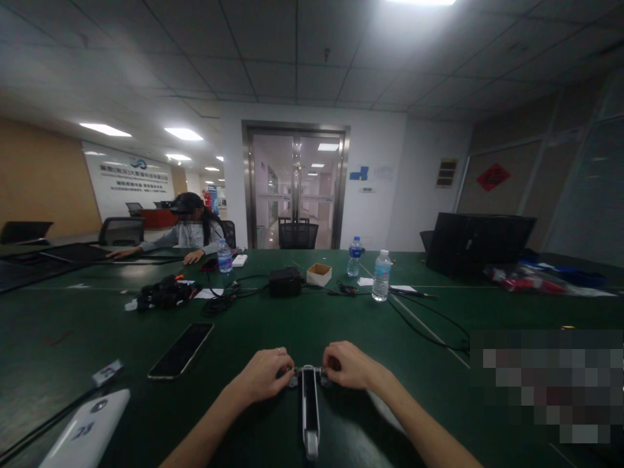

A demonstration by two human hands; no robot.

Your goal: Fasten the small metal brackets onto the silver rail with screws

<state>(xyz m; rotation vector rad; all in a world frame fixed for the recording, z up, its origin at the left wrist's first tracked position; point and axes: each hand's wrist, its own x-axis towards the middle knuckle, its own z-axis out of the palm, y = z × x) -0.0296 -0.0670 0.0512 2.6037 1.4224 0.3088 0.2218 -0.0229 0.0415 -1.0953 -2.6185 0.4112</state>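
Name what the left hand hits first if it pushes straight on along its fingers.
The left hand would likely meet the small metal fitting beside the slim silver-and-black device first; whether they touch now is unclear.

Shiny, metal-like edges seen on tool (311, 409); glossy, glass-like face on black phone (182, 351); clear plastic seen in bottles (381, 278); smooth, low-sheen finish seen on table (253, 328).

Left grip (263, 375), lower centre: there it is, a slim, shiny ring on a finger! | Right grip (351, 366), just rightward: bare wrist | Forearms (419, 409), bottom edge: both bare
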